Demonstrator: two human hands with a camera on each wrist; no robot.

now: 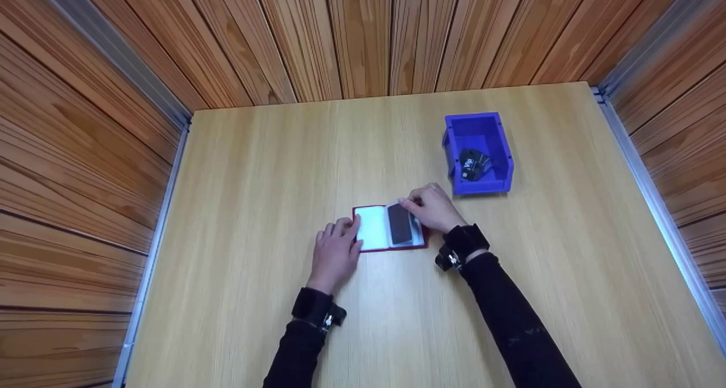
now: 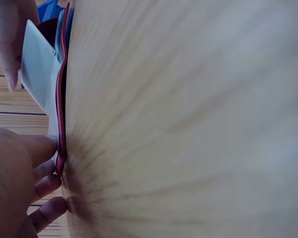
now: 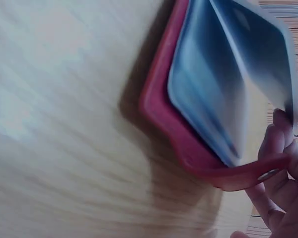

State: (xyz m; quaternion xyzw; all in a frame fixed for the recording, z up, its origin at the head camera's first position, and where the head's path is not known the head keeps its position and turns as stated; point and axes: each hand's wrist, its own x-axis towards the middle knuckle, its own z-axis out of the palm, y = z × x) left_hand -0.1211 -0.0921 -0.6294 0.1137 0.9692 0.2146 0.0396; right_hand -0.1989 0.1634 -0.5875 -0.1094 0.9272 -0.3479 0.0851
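A red-covered card holder (image 1: pixel 373 229) lies spread on the table, with clear plastic sleeve pages inside. Fingers of my left hand (image 1: pixel 334 252) rest on its left cover edge; the left wrist view shows fingertips against the red edge and the tabletop. My right hand (image 1: pixel 434 207) pinches the upper right corner of a raised sleeve page (image 3: pixel 268 54) between thumb and fingers. A dark card (image 1: pixel 400 224) shows in that page. In the right wrist view, a red strap (image 3: pixel 238 176) with a metal snap curves out from the cover beside my right fingers.
A blue-purple bin (image 1: pixel 481 190) stands behind and right of my right hand. Several black cards (image 1: pixel 474 164), one marked "Vip", lie inside it. Wood-plank walls (image 1: pixel 363 42) bound the light wooden table (image 1: pixel 255 167) at the back and sides.
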